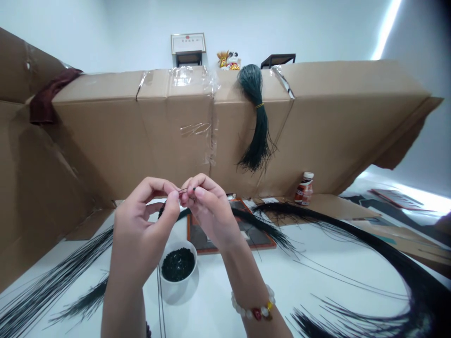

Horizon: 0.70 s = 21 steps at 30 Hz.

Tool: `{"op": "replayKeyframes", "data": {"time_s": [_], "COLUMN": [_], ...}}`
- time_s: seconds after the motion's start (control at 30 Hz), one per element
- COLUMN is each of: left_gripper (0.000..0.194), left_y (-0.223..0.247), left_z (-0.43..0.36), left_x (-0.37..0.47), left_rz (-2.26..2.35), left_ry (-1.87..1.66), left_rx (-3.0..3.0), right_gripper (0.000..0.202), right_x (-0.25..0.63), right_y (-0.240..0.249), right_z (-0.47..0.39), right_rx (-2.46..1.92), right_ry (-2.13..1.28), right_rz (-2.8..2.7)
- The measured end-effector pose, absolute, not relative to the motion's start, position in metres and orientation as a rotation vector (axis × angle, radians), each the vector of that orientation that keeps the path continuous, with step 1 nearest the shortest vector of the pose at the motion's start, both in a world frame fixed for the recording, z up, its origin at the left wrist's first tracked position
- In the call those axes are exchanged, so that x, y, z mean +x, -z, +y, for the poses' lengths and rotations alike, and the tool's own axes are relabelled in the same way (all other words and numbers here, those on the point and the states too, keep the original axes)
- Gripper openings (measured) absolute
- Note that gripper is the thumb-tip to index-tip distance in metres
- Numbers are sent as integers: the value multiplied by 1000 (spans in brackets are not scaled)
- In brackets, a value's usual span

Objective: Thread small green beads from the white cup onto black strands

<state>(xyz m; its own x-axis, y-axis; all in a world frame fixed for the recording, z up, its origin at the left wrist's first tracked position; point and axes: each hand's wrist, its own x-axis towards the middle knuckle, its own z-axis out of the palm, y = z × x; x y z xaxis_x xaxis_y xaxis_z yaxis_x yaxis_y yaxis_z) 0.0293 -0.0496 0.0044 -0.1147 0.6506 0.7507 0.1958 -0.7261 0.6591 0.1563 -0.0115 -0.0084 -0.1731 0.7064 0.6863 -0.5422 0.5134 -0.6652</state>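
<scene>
My left hand (146, 225) is raised at the centre, thumb and forefinger pinched on thin dark strands. Close beside it, my right hand (207, 206) pinches the strands' other end, where a small dark bead shows at the fingertips. Part of a dark beaded piece (161, 210) shows by my left palm. Two long strands (160, 300) hang below my left hand. Under the hands stands a white bowl (179, 280) holding small dark green beads (178, 264).
Dark strand bundles (63, 272) lie left, and a long black bundle (380, 249) curves along the right. A red-edged board (253, 234) lies behind the hands. A bottle (304, 189) stands by the cardboard wall (169, 141), where a green bundle (259, 131) hangs.
</scene>
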Motion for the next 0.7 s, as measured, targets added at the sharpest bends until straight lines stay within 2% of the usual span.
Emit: {"op": "replayKeyframes", "data": {"time_s": [0.33,0.7], "left_gripper": [8,13], "left_y": [-5,-3], "left_z": [-50,-40], "left_x": [37,45], "left_rz": [1003,916], "left_ry": [-2011,-2147], "left_rx": [1747,1634], "right_gripper": [9,4], "right_x": [146,140], "right_y": [10,10], "right_z": [-13,-13], "right_rx": [-174,25], "right_ry": [-1126,-1366], "right_rz": [-1120,-973]}}
